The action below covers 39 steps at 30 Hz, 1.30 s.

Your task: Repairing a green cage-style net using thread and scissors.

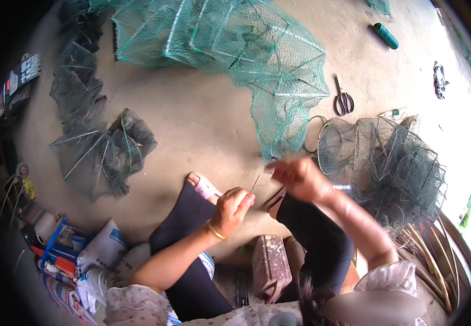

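Observation:
My left hand (233, 210) is closed around a thin, needle-like tool (255, 184), its slim tip rising from the fist. To the right of it, my right hand (300, 177) is raised with bent fingers at the lower end of a green mesh net trap (280, 122). That hand is blurred, so whether it pinches the net or a thread is unclear. The green net stretches away from me over the concrete floor, its square frames (300, 94) spread out. Both hands are above the gap between my knees.
Black-handled scissors (344, 102) and a spool of green twine (386, 36) lie at the right. A dark net trap (402, 155) sits beside my right arm, above some sticks (426, 252). Another dark net (76, 98) spreads leftward. A worn box (272, 261) stands between my legs; sacks (105, 244) are lower left.

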{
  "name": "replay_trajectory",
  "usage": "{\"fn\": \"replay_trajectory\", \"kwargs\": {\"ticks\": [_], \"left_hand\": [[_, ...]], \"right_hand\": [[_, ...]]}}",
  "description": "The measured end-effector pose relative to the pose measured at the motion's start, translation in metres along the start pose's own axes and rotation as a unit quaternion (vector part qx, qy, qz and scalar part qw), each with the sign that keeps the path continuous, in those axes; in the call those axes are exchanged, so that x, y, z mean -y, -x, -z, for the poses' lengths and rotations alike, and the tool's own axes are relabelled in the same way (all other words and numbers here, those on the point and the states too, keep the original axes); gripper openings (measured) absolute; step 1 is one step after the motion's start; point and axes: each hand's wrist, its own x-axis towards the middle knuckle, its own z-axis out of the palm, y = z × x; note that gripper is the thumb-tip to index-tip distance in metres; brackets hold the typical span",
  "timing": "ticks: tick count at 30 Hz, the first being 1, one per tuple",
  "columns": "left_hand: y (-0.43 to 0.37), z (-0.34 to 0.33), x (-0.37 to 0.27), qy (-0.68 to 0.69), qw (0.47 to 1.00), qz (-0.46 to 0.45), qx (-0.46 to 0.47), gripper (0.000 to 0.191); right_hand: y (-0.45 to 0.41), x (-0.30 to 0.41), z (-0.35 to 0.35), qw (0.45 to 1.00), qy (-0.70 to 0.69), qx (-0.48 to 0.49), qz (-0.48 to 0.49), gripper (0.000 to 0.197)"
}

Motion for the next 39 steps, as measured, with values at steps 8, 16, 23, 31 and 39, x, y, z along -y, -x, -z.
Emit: {"fn": "replay_trajectory", "kwargs": {"ticks": [8,16,23,31,39], "left_hand": [[0.122,-0.012,-0.054,-0.109,0.993,-0.013,-0.041,0.007],[0.216,0.085,-0.147,-0.001,0.984,0.086,-0.154,0.018],[0.304,0.171,-0.124,-0.023,0.935,0.238,-0.263,0.014],[0.349,0.258,-0.042,-0.078,0.872,0.318,-0.365,0.019],[0.325,0.283,0.044,-0.078,0.84,0.434,-0.316,0.023]], "right_hand": [[0.108,0.103,-0.102,0.904,-0.342,-0.071,-0.246,0.016],[0.105,0.198,-0.095,0.821,-0.488,-0.221,-0.199,0.016],[0.085,0.266,-0.059,0.637,-0.753,-0.072,-0.147,0.021],[0.089,0.294,-0.061,0.788,-0.551,-0.128,-0.245,0.017],[0.096,0.203,0.035,0.825,-0.338,-0.34,-0.299,0.012]]}}
